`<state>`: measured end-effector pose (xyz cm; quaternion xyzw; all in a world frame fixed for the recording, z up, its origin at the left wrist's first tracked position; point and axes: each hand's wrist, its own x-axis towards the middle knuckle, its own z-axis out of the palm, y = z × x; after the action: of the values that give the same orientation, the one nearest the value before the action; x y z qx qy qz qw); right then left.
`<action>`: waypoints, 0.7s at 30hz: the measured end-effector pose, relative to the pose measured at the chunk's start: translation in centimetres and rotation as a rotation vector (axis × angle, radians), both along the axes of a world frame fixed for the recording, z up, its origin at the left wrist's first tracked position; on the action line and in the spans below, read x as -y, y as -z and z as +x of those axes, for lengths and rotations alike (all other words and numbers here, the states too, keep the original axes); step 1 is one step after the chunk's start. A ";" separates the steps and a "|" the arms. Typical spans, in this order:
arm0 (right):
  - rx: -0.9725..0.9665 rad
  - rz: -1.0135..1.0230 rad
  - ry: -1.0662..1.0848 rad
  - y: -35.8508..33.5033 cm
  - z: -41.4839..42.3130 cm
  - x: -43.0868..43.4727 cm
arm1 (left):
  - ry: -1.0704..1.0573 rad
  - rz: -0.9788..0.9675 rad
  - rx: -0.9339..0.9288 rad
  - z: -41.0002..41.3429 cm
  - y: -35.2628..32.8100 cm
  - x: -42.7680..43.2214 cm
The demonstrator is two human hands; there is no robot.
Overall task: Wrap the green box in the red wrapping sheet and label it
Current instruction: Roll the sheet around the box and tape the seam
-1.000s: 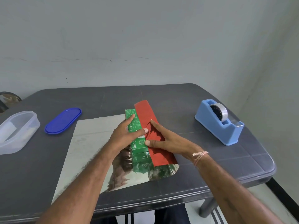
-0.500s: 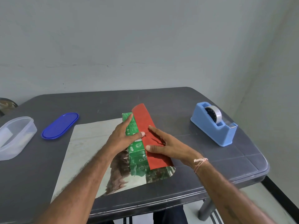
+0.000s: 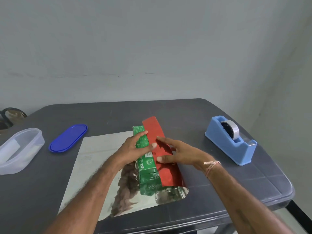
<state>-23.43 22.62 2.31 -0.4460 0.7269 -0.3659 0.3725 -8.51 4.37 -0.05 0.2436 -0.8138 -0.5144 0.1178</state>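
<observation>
Right hand (image 3: 182, 152) crept up red sheet (image 3: 153, 130), flat, seemingly pressing; left hand (image 3: 133, 149) flat on green box (image 3: 148, 166)

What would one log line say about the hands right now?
wrap: one flap over | left hand: rests on green box | right hand: presses red wrapping sheet onto box | tape dispenser: untouched

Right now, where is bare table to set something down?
Between the red sheet and the tape dispenser; along the far edge of the table behind the blue lid. Crowded centrally: left hand and right hand at the box.
</observation>
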 end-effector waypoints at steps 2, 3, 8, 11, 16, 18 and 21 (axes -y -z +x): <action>-0.011 0.016 -0.010 -0.1 -0.1 0.0 | -0.015 -0.047 0.000 -0.4 0.1 0.0; -0.013 0.022 -0.011 0.0 -0.1 0.0 | -0.009 -0.050 -0.008 -0.6 0.2 0.0; 0.026 0.005 -0.020 0.0 0.0 -0.1 | 0.027 0.066 -0.031 -0.6 0.7 0.6; 0.053 -0.008 -0.010 0.1 0.1 0.0 | 0.025 0.075 -0.027 -0.7 1.1 1.1; 0.106 -0.029 0.020 0.5 0.3 -0.1 | 0.011 0.118 -0.068 -0.6 1.3 0.8; 0.114 -0.036 0.034 0.5 0.3 -0.2 | 0.011 0.128 -0.078 -0.6 1.3 0.6; 0.096 -0.074 0.055 0.7 0.5 -0.3 | 0.006 0.131 -0.089 -0.6 1.4 0.5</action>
<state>-22.91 22.95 1.62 -0.4212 0.7064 -0.4234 0.3799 -9.15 3.83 -1.43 0.2252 -0.7730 -0.5773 0.1359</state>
